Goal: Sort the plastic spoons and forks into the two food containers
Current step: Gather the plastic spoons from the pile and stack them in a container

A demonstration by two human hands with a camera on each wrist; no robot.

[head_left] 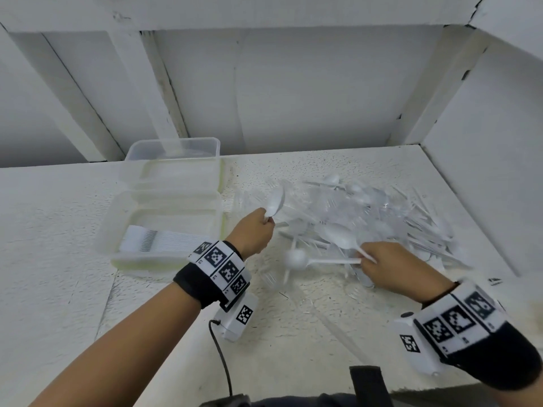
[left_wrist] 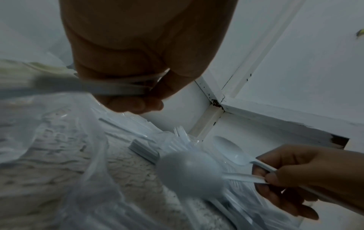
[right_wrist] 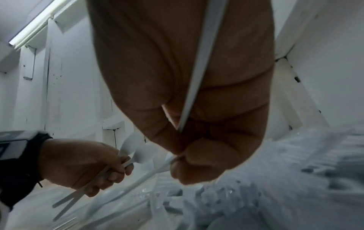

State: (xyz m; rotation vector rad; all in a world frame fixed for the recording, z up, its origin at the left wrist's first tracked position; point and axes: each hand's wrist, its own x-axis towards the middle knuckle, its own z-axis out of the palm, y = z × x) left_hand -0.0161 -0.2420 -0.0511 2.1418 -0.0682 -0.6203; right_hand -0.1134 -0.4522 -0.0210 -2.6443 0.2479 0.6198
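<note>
Left hand [head_left: 255, 230] grips a small bundle of white spoons [head_left: 276, 201] by the handles; right hand [head_left: 390, 267] pinches two more spoons [head_left: 338, 237] at the mixed pile [head_left: 382, 212] beyond both hands. Near container [head_left: 164, 230], left of the left hand, holds stacked cutlery. Advisably, align bowls before nesting them.

Left hand [left_wrist: 138, 62] gripping spoon handles [left_wrist: 118, 87], right hand [left_wrist: 307, 179] pinching two spoons [left_wrist: 232, 152]
</note>
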